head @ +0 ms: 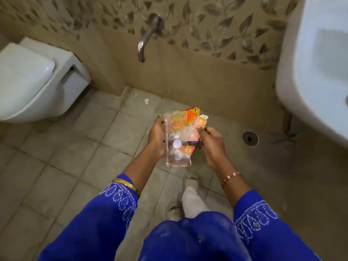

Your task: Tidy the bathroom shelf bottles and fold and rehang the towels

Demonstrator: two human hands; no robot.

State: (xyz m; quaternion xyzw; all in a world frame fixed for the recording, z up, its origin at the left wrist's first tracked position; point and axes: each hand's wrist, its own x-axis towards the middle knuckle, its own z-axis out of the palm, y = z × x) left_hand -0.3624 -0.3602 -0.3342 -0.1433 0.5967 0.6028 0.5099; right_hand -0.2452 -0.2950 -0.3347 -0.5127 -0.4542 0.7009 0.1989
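Observation:
I hold a clear plastic packet (pixel 178 146) with orange printing and several small white round pieces inside, above the tiled floor at the centre of the head view. My left hand (pixel 156 140) grips its left edge, fingers curled behind it. My right hand (pixel 211 140) pinches the packet's right side near a small orange-and-white sachet (pixel 202 119) sticking out at the top. No shelf, bottles or towels are in view.
A white toilet (pixel 32 81) stands at the left and a white basin (pixel 316 68) at the right. A chrome tap (pixel 145 42) juts from the leaf-patterned wall. A floor drain (pixel 250 138) lies right of my hands. My slippered foot (pixel 190 196) is below.

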